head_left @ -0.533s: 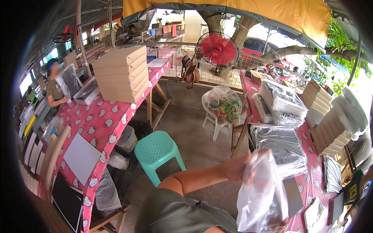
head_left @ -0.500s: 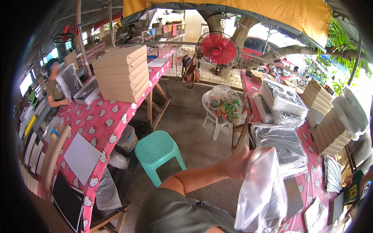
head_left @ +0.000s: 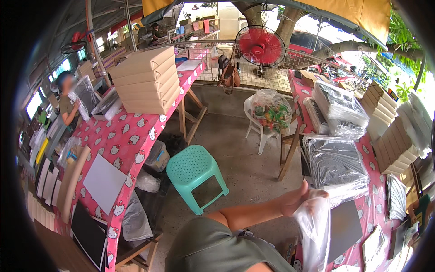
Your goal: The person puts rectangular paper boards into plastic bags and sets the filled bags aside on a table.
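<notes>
My left hand (head_left: pixel 297 201) reaches to the right over the edge of the right-hand table and is closed on the upper part of a clear plastic bag (head_left: pixel 313 233). The bag hangs limp and partly covers the fingers. Beside it, on the pink patterned table (head_left: pixel 370 206), lies a flat dark grey sheet (head_left: pixel 345 229). Just beyond the hand is a stack of black sheets in clear plastic (head_left: pixel 336 164). My right hand does not show.
A green stool (head_left: pixel 192 165) stands between the tables. The left table (head_left: pixel 136 140) bears stacked brown paper parcels (head_left: pixel 145 84) and a white sheet (head_left: pixel 105 182). A white chair (head_left: pixel 262 129) holds a filled plastic bag. A person (head_left: pixel 68 106) stands at far left; another person's arm shows at far right.
My left hand has moved slightly right and down with the plastic bag, which now hangs narrower and uncovers more of the dark sheet. The view has shifted a little.
</notes>
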Available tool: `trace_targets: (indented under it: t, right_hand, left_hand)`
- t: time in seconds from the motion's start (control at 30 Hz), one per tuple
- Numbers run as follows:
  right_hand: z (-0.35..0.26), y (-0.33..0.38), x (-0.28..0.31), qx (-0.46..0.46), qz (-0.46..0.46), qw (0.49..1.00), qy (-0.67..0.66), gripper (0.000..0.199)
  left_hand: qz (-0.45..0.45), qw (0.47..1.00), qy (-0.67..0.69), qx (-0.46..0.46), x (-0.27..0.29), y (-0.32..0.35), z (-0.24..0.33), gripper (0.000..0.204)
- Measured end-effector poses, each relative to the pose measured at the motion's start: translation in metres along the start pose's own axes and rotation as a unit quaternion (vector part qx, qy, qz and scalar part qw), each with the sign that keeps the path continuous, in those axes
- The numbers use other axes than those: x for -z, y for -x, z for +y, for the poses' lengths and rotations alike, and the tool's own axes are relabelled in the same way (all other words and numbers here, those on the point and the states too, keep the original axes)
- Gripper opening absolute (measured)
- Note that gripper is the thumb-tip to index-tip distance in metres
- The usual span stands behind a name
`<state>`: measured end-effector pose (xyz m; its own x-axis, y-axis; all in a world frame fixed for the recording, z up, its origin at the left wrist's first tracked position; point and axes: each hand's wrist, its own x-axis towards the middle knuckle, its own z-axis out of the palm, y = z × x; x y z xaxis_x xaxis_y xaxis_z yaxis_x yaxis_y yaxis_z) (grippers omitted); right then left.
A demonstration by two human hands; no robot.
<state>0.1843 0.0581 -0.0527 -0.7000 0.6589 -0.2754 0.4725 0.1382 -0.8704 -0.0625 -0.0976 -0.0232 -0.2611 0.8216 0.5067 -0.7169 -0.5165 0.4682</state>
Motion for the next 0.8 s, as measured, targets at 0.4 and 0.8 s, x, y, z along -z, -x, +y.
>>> trace_targets:
  t: [0.4,0.8]
  right_hand:
    - [0.058,0.031,0.027,-0.044,0.125,0.985,-0.109,0.022]
    - [0.037,0.041,0.007,-0.047,0.218,0.961,0.162,0.061]
  left_hand:
    - [0.376,0.895,-0.059,0.233,0.073,0.049,-0.094,0.018]
    - [0.299,0.726,-0.603,0.139,0.067,0.048,-0.147,0.027]
